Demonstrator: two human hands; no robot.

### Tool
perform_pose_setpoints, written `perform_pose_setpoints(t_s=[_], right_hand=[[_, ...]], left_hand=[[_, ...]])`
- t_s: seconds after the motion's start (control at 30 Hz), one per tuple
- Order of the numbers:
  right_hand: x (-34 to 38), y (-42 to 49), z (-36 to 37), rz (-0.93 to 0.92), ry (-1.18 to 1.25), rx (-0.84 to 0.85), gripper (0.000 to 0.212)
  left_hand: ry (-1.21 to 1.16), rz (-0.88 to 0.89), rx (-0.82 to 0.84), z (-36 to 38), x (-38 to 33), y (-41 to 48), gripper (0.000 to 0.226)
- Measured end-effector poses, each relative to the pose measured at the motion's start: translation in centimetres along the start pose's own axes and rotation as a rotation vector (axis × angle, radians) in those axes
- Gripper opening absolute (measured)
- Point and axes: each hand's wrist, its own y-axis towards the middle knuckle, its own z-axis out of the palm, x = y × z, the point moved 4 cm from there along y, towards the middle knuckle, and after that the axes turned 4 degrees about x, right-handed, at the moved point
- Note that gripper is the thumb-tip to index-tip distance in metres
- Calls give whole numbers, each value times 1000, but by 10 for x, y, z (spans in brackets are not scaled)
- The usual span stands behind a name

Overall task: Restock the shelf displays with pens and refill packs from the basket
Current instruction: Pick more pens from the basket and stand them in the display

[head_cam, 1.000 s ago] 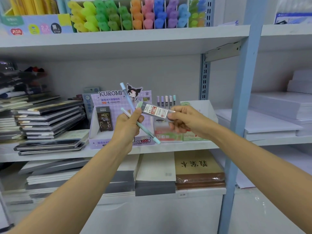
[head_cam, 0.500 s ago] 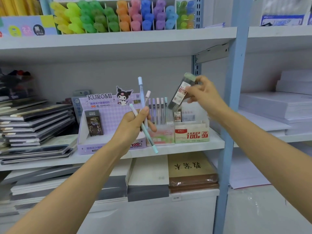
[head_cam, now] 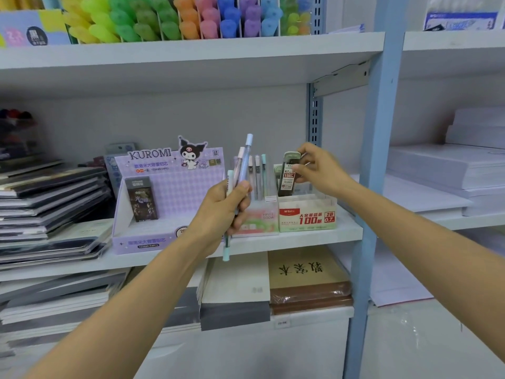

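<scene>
My left hand (head_cam: 222, 212) grips three pastel pens (head_cam: 243, 162) upright in front of the middle shelf. My right hand (head_cam: 318, 168) pinches the top of a dark refill pack (head_cam: 287, 177) with a pale green cap, held upright just above the clear refill display box (head_cam: 307, 216) marked 100 and 2B 0.7. Left of that box, a pink and green pen display (head_cam: 261, 218) holds several pastel pens (head_cam: 258, 173). The purple Kuromi display (head_cam: 164, 195) stands further left with one dark pack (head_cam: 142, 199) in it. The basket is out of view.
Colourful highlighters (head_cam: 175, 20) fill the top shelf. Stacked notebooks (head_cam: 46, 203) lie at the left of the middle shelf (head_cam: 300, 237), more books (head_cam: 308, 280) below. A blue shelf upright (head_cam: 374, 165) stands just right of my right hand, with white paper stacks (head_cam: 448, 170) beyond.
My right hand has carried the refill pack from my left hand's pens to the right and then down over the refill display box. My left hand has turned its pens upright.
</scene>
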Motion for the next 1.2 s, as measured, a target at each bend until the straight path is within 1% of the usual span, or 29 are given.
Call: perform_pose_setpoints(t_s=[0.1,0.2,0.27,0.33,0.4,0.47,0.53,0.57,0.6,0.67,0.7,0.73,0.8,0.87,1.0,1.1,1.2], right_hand=[[-3,4,0,37,-32,4,10],[-6,6,5,61,-98,64,21],[-5,6,8,24,-166,29,25],[-3,7,8,-24,-280,-37,19],[-2,7,11,-40,-402,-29,13],[1,5,13,-53,-438,-34,13],[10,2,9,-83,-336,-130,16],[16,0,7,-84,-200,-162,18],[23,-2,7,-73,-8,-147,21],[38,-5,12,-42,397,-8,29],[45,-7,17,-41,521,65,31],[52,-9,22,-52,580,120,30],[63,-13,29,-81,631,170,20],[68,-17,33,-82,687,179,17],[75,-24,39,-78,697,236,24],[78,-25,39,-70,726,208,24],[81,-23,37,-55,767,188,30]], left_hand=[[-10,-8,3,-1,3,0,22],[-15,-19,15,-1,4,-1,23],[-16,-25,19,0,4,-1,23],[-15,-22,23,1,4,-2,23],[-21,-17,27,0,4,-3,23],[-27,-15,34,-1,4,-4,23],[-31,-19,43,-2,4,-6,22],[-31,-19,47,-3,4,-7,22],[-26,-19,49,-4,4,-8,21],[-11,-16,52,-5,4,-9,21],[-4,-13,52,-5,3,-10,21],[1,-11,49,-6,2,-11,20],[-1,-13,37,-8,2,-13,21],[-20,-19,20,-11,2,-16,21],[-10,-32,-14,-19,1,-23,18],[-35,-37,-33,-24,-1,-25,19],[-99,-34,-79,-31,-3,-26,14]])
